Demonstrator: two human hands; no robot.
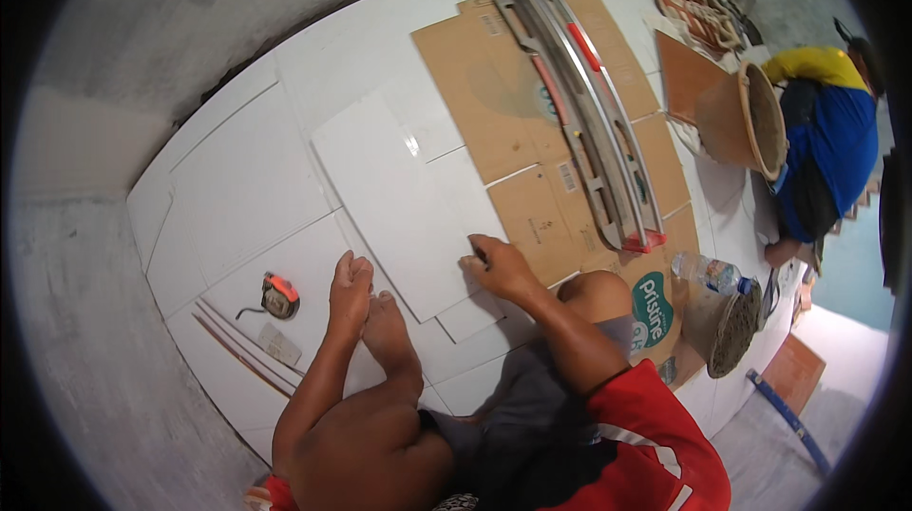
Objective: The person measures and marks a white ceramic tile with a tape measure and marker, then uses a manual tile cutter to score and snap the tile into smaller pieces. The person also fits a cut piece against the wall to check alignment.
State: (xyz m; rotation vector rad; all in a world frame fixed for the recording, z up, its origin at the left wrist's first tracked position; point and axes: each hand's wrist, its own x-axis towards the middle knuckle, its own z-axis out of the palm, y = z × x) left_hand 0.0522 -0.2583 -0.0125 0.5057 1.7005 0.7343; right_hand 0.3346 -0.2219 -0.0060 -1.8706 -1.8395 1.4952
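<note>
White and glossy, the loose tile [399, 198] lies askew over the joints of the tiled floor [247, 236]; we take it as our landmark. At its near right edge we record the right hand [502, 271], fingers bent, a gap showing between the foremost tips; we cannot tell whether they grip the edge or merely rest on it. By its near left edge, the left hand [350, 291] sits just above the person's bare foot [388, 332], fingers bunched together; whether they touch the piece we cannot make out. Hands at opposite sides would, we judge, steady it evenly. Right of the loose tile, a rail cutter [591, 103] rests on flattened cardboard [465, 65], probably laid to spare the floor from scratches. Left of the loose tile we log a tape measure [279, 296] and thin strips [242, 356], presumably kept off its face yet within reach. Farther right of it are a clear bottle [708, 273], a bucket [727, 122] and a co-worker [836, 150] in blue and yellow.
</note>
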